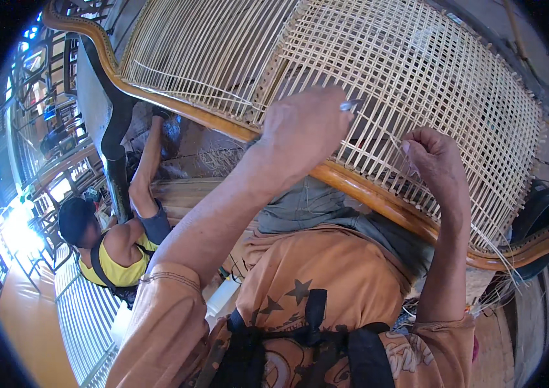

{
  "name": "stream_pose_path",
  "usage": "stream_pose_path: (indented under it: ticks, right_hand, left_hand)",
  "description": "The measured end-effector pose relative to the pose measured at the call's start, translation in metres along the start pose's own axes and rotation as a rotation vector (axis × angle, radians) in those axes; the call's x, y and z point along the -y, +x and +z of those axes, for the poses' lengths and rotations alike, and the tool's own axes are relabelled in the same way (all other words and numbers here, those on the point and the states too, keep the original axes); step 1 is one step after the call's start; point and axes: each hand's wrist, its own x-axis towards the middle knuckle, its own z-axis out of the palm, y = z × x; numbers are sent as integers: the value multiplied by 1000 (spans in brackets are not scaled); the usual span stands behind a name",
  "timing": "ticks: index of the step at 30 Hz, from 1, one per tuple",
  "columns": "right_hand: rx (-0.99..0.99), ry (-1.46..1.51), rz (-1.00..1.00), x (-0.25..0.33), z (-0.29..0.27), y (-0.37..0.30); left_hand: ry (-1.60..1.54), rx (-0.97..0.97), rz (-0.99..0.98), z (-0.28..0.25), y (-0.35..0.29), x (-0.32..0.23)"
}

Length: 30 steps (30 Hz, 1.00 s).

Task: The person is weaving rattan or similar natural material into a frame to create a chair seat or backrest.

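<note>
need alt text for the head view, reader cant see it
The left hand holds a metal tool over a cane panel in a wooden frame, with the right hand curled close by. The panel's right part is a woven grid; its left part is mostly parallel strands. Another person in a yellow top is at left.

"What is the left hand point(306, 126) holding?"

"A small metal tool point(352, 105); its tip juts from the closed fist, over the cane panel point(429, 61)."

"And the right hand point(440, 161)?"

"Thumb and fingers curl together above the same panel. I can't tell whether they pinch a strand."

"How does the cane look?"

"Right of the dividing bar point(270, 83), mostly a crossed grid; left of it, mainly parallel strands point(187, 55). A varnished wooden frame point(361, 189) edges the near side."

"Anyone else about?"

"A person point(131, 236) off to the left, in a yellow top point(103, 268) and dark cap point(78, 221)."
</note>
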Motion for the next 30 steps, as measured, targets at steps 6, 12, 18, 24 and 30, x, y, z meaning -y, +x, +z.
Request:
stream_pose_path:
  ticks: [6,12,18,24,30]
  right_hand:
    - [8,-62,-11,1,-2,-1]
    - [-13,-93,-98,-6,-3,5]
    - [-29,-66,-97,-8,-5,5]
    - [-21,-40,-149,-21,0,15]
    - [-70,-246,-175,-9,8,14]
  left_hand:
    - [132,144,-119,20,0,-20]
    - [-39,101,-277,38,14,-4]
    - [-312,159,-216,29,17,8]
    - [-246,135,-282,32,18,0]
    - [-98,74,-308,29,9,-18]
